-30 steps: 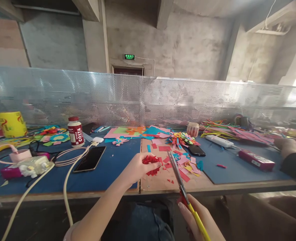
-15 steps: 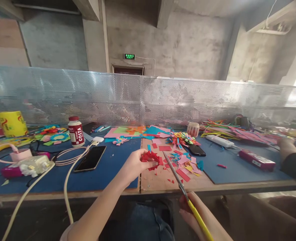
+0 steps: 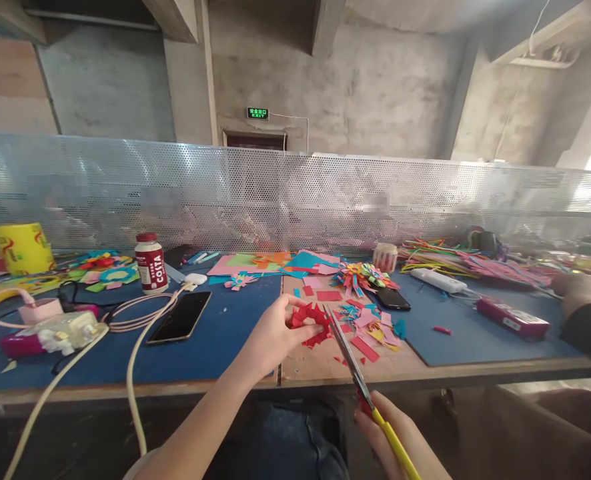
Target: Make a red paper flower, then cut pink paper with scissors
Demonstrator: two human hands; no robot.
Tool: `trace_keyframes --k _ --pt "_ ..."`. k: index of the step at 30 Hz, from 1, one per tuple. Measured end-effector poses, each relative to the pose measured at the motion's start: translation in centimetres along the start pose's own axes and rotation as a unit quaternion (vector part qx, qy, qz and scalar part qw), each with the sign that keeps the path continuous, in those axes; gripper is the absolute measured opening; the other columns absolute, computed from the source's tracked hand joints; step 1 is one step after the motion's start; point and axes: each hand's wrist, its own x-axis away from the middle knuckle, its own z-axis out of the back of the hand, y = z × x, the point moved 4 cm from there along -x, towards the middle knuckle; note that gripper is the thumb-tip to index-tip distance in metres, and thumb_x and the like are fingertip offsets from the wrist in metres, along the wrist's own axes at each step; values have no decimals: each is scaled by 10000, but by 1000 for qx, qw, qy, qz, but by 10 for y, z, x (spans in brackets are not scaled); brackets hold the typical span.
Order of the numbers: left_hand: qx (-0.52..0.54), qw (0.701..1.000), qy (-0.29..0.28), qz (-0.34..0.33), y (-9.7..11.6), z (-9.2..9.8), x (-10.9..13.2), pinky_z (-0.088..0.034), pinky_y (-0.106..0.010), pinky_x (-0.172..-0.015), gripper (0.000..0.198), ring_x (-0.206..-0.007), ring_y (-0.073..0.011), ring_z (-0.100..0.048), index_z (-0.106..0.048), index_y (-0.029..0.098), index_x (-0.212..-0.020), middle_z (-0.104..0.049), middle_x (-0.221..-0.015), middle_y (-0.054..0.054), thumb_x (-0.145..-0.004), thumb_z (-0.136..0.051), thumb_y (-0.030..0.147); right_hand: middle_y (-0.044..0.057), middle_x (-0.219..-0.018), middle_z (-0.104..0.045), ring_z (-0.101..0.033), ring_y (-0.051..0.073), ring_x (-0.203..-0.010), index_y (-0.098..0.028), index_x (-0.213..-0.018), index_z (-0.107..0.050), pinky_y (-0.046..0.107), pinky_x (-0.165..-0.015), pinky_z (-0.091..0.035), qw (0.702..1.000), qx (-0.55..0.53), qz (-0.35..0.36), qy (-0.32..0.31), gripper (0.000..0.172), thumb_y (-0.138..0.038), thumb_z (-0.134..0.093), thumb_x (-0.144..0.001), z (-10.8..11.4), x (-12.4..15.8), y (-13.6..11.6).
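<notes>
A red paper flower (image 3: pixel 311 324) with a pointed, jagged rim is pinched between the thumb and fingers of my left hand (image 3: pixel 278 330), just above the tabletop. My right hand (image 3: pixel 393 427) is wrapped round the yellow handle of a pair of scissors (image 3: pixel 349 353). The metal blades point up and away, slightly parted, and their tips are beside the flower's right edge. Below and to the right lie small red paper scraps (image 3: pixel 365 348) and a heap of pink, blue and yellow cuttings (image 3: pixel 373 322).
A phone (image 3: pixel 180 318), cables and a Costa bottle (image 3: pixel 151 263) are on the left. Behind my hands lie coloured sheets (image 3: pixel 275 261), paper flowers (image 3: pixel 360 277) and a second phone (image 3: pixel 394 299). Power strips (image 3: pixel 512 317) and another person's arm (image 3: pixel 583 300) are at right.
My left hand has moved slightly right with the red flower, which now shows more of its round face. The scissors' blades have opened a little and are closer to the flower.
</notes>
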Motion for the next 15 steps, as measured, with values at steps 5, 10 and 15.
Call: trace_keyframes --k 5,10,15 --pt "-34 999 0 -3 3 -2 3 -479 -333 -707 360 -775 -204 -663 -465 209 -964 -692 -837 -43 -709 -672 357 25 -612 -592 -535 159 -553 -203 -651 -525 205 -529 -425 1000 14 14 7 360 -525 -447 -793 -1 -2 -2" --pt "-58 998 8 -12 11 -7 9 -459 -290 -655 336 -692 -170 -640 -463 212 -941 -651 -707 17 -710 -668 345 24 -623 -595 -538 157 -562 -201 -675 -530 201 -542 -431 1000 16 15 4 352 -519 -442 -799 -2 1 -1" --pt "-60 998 5 -15 12 -9 11 -456 -289 -666 362 -689 -168 -639 -467 215 -964 -608 -656 43 -704 -673 360 25 -648 -599 -539 159 -587 -201 -672 -539 201 -563 -440 1000 0 16 9 381 -554 -446 -783 1 1 -3"
